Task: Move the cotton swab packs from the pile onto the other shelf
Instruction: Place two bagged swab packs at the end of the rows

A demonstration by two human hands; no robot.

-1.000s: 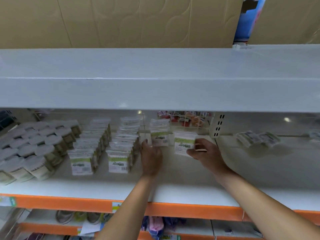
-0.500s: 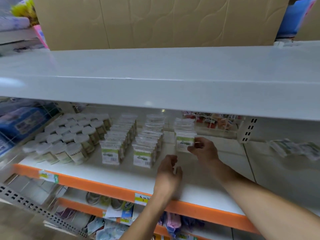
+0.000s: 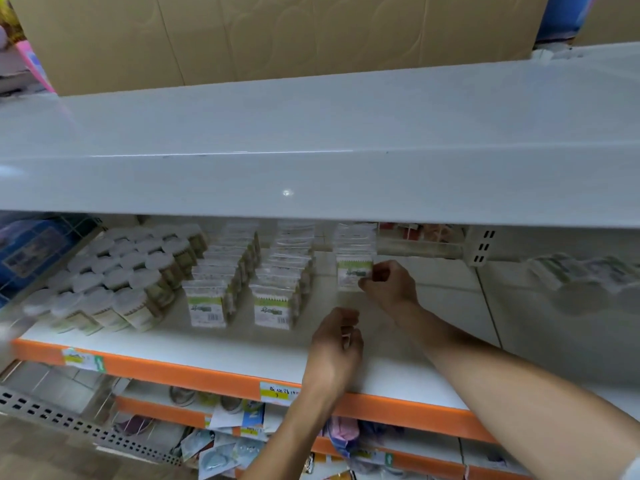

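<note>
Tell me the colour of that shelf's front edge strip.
Orange, seen in the head view: the front edge strip below the white shelf.

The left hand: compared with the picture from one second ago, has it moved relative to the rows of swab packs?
Yes. The left hand has drawn back from the swab packs toward the shelf's orange front edge; its fingers are now loosely curled, holding nothing.

You will find little legible print here. The clear plastic cotton swab packs (image 3: pixel 208 303) standing in rows on the white shelf with the orange front edge (image 3: pixel 194 374) carry green-and-white labels with a dark logo and a barcode, too blurred to read. The yellow-and-white price tag (image 3: pixel 278 393) on that orange edge shows handwritten marks, possibly digits, which you cannot make out with certainty. The green-and-yellow tag (image 3: pixel 83 359) near the left end of the edge is likewise unreadable.
</note>
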